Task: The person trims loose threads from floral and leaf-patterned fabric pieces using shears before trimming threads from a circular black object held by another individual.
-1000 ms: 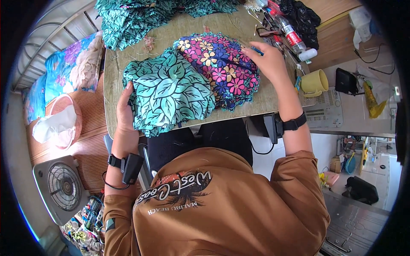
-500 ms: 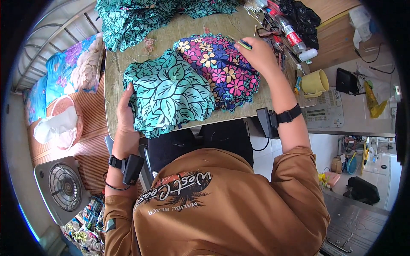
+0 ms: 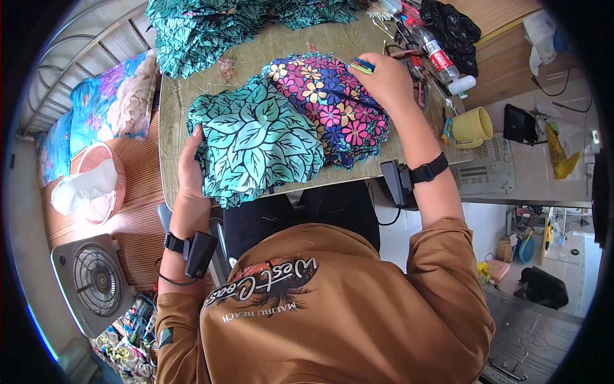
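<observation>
My left hand [image 3: 190,168] grips the left edge of a stack of teal leaf-print fabric pieces [image 3: 256,137], the thumb along its side and the other fingers hidden underneath. To the right, partly under that stack, lies a pile of flower-print fabric [image 3: 326,109] in navy, pink and yellow. My right hand [image 3: 387,80] is closed above the far right part of the flower pile. From its fingers stick out the ends of small yellow-green and dark blue thread snips [image 3: 363,66]. The wooden table [image 3: 173,147] bears both piles.
More leaf-print fabric [image 3: 198,35] is heaped at the table's far side, with thread scraps [image 3: 226,68] before it. At the right edge are a plastic bottle [image 3: 438,57], a black bag [image 3: 451,29] and a yellow mug [image 3: 473,127]. A fan [image 3: 96,281] stands at the lower left.
The hands and the fabric stay almost in place. My right hand has turned slightly, and the blue and yellow-green ends of the snips show more clearly.
</observation>
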Demonstrator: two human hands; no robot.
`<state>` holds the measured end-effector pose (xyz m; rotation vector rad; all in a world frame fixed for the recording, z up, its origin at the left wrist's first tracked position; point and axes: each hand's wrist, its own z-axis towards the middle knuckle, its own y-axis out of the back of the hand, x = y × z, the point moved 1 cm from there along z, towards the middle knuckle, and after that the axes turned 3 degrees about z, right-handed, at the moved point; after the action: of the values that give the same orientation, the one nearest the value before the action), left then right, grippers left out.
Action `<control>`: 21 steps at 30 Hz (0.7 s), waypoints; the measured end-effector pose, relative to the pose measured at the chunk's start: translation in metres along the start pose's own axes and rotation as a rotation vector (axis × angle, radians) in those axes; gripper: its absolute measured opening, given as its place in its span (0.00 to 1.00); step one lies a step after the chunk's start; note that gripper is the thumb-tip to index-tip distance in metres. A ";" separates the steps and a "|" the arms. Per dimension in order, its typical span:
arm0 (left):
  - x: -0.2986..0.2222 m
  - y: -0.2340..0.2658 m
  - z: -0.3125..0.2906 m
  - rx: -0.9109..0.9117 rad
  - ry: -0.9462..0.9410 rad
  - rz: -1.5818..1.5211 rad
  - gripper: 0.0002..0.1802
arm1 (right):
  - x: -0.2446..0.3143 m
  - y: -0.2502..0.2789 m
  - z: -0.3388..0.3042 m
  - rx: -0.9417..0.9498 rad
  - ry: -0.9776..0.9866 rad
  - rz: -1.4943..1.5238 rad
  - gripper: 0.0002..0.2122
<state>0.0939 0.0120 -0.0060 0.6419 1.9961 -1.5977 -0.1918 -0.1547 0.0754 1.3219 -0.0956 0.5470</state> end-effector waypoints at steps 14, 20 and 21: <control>0.000 -0.002 -0.001 0.034 0.009 -0.041 0.22 | 0.028 0.015 -0.007 -0.047 0.099 -0.009 0.17; 0.001 -0.001 0.000 -0.026 -0.006 -0.030 0.20 | 0.026 0.013 -0.012 -0.017 0.120 0.121 0.16; 0.000 -0.003 -0.001 -0.033 -0.004 -0.030 0.20 | 0.028 0.013 -0.013 -0.016 0.121 0.121 0.16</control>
<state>0.0920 0.0123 -0.0032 0.5981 2.0339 -1.5790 -0.1758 -0.1317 0.0943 1.2696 -0.0804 0.7265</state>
